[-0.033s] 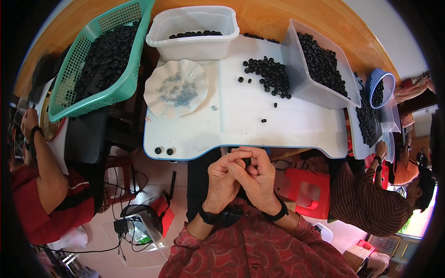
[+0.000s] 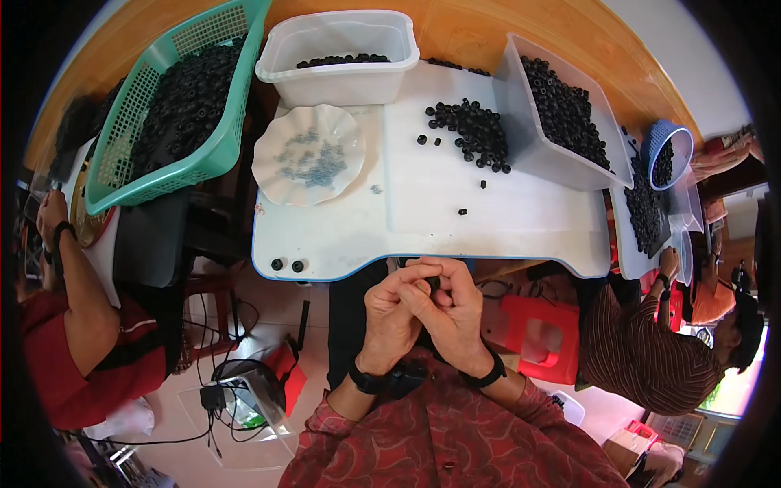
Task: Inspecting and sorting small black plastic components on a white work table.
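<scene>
Just off the table's front edge, my left hand (image 2: pixel 390 313) and my right hand (image 2: pixel 452 313) are pressed together, fingers curled and thumbs meeting. A small black round part (image 2: pixel 433 283) shows between their fingertips; most of it is covered. Two similar black parts (image 2: pixel 298 266) stand at the table's front left corner. Behind my hands, a loose pile of black ring-like parts (image 2: pixel 480 130) spreads beside a translucent bin (image 2: pixel 537 154). To the left, a white wavy-edged plate (image 2: pixel 268 167) bears many tiny clear bluish pieces (image 2: pixel 313 167).
A white tub (image 2: pixel 342 85) with black parts stands at the back, and a green basket (image 2: pixel 154 185) full of them is at the left. Co-workers sit on both sides, one in a striped shirt (image 2: pixel 651 354). A red stool (image 2: pixel 553 325) and cables (image 2: pixel 213 398) are below.
</scene>
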Available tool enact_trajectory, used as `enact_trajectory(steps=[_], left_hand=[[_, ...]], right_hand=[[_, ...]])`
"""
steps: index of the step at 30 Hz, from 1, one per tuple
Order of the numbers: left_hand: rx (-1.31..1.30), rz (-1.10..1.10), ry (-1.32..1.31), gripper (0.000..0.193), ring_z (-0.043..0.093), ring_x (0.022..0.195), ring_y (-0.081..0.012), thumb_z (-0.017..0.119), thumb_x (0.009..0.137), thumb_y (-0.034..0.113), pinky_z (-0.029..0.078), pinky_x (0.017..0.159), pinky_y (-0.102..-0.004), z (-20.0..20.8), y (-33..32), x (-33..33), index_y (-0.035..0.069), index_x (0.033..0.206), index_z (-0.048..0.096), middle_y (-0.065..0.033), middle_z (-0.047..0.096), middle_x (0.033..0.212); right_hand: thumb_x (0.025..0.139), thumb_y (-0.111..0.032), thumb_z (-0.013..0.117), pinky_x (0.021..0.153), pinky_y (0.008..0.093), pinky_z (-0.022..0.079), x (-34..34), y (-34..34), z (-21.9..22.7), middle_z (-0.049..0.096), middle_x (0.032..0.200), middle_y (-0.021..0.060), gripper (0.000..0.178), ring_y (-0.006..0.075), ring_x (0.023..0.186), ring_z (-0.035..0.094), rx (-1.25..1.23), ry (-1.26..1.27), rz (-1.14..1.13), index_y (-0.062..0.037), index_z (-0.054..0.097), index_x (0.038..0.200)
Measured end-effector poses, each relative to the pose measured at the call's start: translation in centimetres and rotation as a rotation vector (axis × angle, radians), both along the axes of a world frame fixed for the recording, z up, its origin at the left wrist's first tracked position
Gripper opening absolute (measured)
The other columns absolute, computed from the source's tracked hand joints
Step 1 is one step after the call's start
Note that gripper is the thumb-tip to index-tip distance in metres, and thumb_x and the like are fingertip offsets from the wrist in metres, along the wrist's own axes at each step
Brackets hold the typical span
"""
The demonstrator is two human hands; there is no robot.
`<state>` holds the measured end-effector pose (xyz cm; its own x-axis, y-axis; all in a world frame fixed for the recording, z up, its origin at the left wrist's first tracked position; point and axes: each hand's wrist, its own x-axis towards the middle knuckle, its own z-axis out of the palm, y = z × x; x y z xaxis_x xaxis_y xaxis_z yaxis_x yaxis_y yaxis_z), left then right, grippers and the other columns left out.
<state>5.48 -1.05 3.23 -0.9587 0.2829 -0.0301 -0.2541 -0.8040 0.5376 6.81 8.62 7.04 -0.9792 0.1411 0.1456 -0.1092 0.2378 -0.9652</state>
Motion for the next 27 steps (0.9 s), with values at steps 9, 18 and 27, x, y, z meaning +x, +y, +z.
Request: enact_trajectory(steps=[9, 18, 27], left_hand=[[-0.058, 0.043, -0.018, 0.024, 0.059, 0.076, -0.0098, 0.063, 0.094, 0.01, 0.051, 0.072, -0.0221, -0.1, 0.8, 0.3, -0.004, 0.113, 0.062, 0.0006, 0.055, 0.086], [0.015, -0.046, -0.004, 0.028, 0.06, 0.08, -0.0147, 0.058, 0.097, 0.021, 0.053, 0.073, -0.0276, -0.1, 0.0, -0.5, -0.001, 0.115, 0.061, -0.009, 0.063, 0.101], [-0.015, -0.016, -0.18, 0.03, 0.061, 0.073, -0.0137, 0.054, 0.1, 0.024, 0.053, 0.065, -0.0253, -0.1, -0.6, -2.1, -0.002, 0.115, 0.061, -0.0124, 0.068, 0.094]], right_hand=[[0.087, -0.015, 0.072, 0.058, 0.0192, 0.043, 0.0, 0.1, 0.1, 0.06, 0.08, 0.0027, 0.038, 0.0041, 0.068, 0.049, 0.036, -0.038, -0.033, 0.0034, 0.054, 0.115], [0.081, -0.01, 0.078, 0.065, 0.0189, 0.045, -0.2, 0.1, 0.2, 0.067, 0.105, 0.0077, 0.065, 0.0039, 0.072, 0.05, 0.168, 0.133, -0.045, 0.0003, 0.044, 0.135], [0.083, -0.002, 0.07, 0.083, 0.0302, 0.053, -0.4, 1.3, -0.4, 0.06, 0.115, 0.0161, 0.044, 0.0226, 0.099, 0.064, 0.023, 0.186, -0.03, 0.0033, 0.055, 0.124]])
